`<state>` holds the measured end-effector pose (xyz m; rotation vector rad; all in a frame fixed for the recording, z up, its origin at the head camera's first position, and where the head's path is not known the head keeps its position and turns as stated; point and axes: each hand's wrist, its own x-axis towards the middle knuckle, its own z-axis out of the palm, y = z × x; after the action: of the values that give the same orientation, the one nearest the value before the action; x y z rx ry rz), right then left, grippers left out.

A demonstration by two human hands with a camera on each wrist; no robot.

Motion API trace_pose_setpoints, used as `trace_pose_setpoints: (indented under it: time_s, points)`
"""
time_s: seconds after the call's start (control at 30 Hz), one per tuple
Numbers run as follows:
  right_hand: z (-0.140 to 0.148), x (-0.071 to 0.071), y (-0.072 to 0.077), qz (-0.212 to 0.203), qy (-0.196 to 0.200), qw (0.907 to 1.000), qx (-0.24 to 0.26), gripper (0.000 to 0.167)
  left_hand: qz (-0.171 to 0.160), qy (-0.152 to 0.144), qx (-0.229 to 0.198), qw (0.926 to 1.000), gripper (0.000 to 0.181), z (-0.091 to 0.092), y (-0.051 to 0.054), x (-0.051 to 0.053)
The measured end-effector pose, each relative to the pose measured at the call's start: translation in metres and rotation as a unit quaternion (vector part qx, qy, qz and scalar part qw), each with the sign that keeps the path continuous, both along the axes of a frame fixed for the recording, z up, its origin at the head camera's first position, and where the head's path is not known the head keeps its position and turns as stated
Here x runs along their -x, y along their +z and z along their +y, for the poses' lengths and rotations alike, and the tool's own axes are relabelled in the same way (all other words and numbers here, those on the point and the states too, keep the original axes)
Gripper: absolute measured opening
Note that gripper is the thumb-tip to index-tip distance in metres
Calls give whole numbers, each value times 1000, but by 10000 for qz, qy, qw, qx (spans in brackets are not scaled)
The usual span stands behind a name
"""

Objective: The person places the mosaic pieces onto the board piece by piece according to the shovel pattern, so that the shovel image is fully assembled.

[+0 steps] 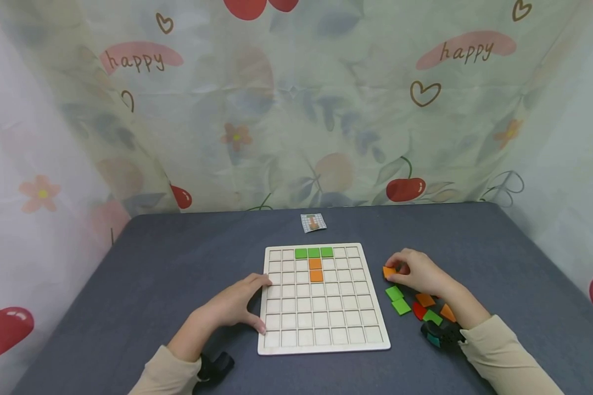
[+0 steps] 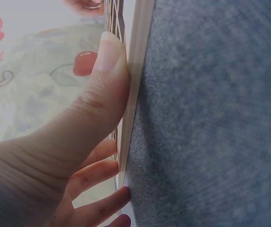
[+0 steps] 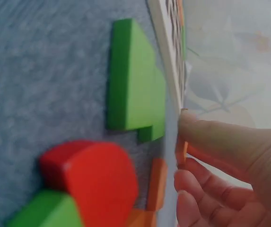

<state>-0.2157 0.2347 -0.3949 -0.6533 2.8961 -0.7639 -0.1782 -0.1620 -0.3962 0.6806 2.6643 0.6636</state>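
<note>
A white gridded board (image 1: 326, 348) lies flat on the table. Three green tiles sit in its top row, with two orange tiles (image 1: 315, 275) in the column below the middle one. My left hand (image 1: 234, 303) rests at the board's left edge, thumb and fingers spread; in the left wrist view the thumb (image 2: 102, 71) presses on the rim. Right of the board, my right hand (image 1: 422, 272) pinches an orange tile (image 1: 388, 271) between thumb and fingers. Loose green tiles (image 1: 401, 306), a red rounded piece (image 1: 419, 311) and orange tiles (image 1: 425, 299) lie below that hand.
Behind the board lies a small printed card (image 1: 313, 223) with a coloured grid pattern. The dark table (image 1: 202, 241) ends at a patterned curtain (image 1: 291, 109) at the back. Another green piece (image 1: 432, 317) is beside the right wrist's black device (image 1: 437, 333).
</note>
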Motion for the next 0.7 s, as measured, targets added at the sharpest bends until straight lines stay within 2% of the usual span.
trace_pose_setpoints:
  time_s: [0.3, 0.7]
  points:
    - [-10, -3, 8, 92, -107, 9995, 292, 23, -27, 48, 4, 10000, 92, -1, 1, 0]
    - [-22, -8, 8, 188, -12, 9985, 512, 24, -37, 42, -10, 10000, 91, 0, 1, 0]
